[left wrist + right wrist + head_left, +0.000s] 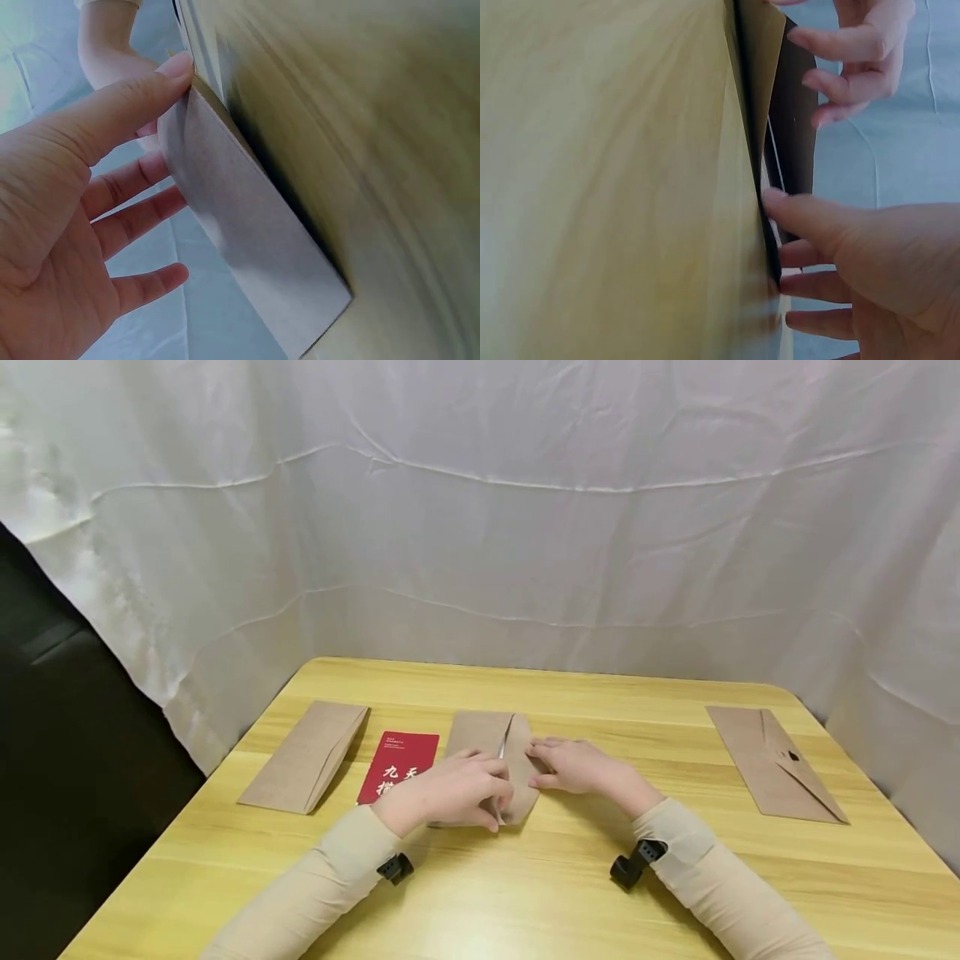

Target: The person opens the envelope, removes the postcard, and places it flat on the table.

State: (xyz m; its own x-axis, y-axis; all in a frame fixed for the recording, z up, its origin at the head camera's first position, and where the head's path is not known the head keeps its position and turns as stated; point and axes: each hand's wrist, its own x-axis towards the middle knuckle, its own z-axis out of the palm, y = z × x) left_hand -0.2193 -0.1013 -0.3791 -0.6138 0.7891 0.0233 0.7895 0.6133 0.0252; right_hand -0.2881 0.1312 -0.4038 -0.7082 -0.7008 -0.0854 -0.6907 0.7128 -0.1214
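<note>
head: bright | glare on yellow rectangular wood-grain worktop point(525, 893), near side | sheen on white draped satiny curtain point(510, 527), left of worktop | wrists: dimmer, bluish, worktop blurred | left wrist: shadow beside brown oblong paper envelope point(255, 232)

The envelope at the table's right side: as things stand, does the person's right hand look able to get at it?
Probably yes: only tabletop shows between the right hand and the right-side envelope. The hand touches the middle envelope, though, so it would likely leave that first.
</note>
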